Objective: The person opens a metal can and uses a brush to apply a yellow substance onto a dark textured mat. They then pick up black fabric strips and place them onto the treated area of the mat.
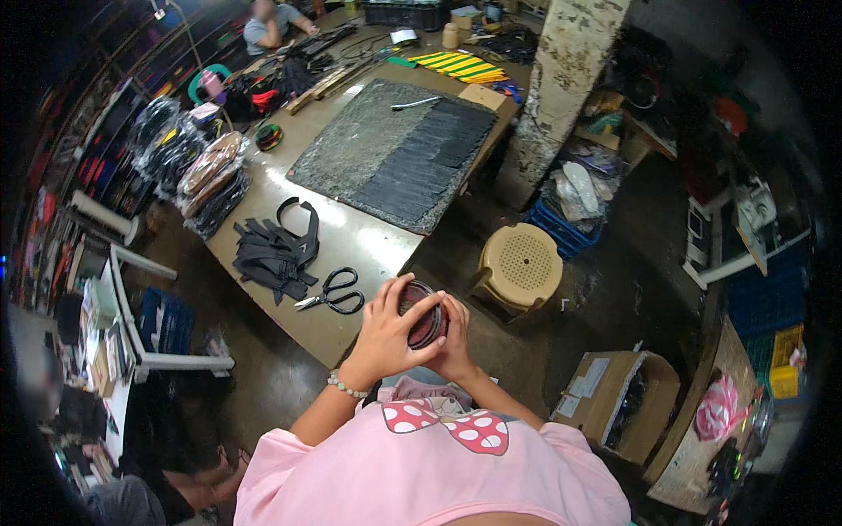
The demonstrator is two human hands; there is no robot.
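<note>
Both my hands grip a round, shallow container (424, 336) with a dark rim and a reddish-brown inside, just off the table's near corner. Fingers of my left hand (383, 333) spread over its top and left side. My right hand (454, 344) wraps its right side; part of that hand is hidden. Black-handled scissors (333, 293) lie on the table (351, 230) left of my hands. Beside them is a heap of black fabric strips (270, 254). Farther back, a grey speckled mat (346, 131) carries rows of black strips (427, 167) and a thin whitish tool (416, 103).
A beige stool (522, 263) stands right of the table, near a concrete pillar (561, 96) and a blue crate (561, 226). An open cardboard box (605, 394) is at lower right. Plastic-wrapped bundles (210, 175) sit at the table's left edge. Another person (270, 31) is at the far end.
</note>
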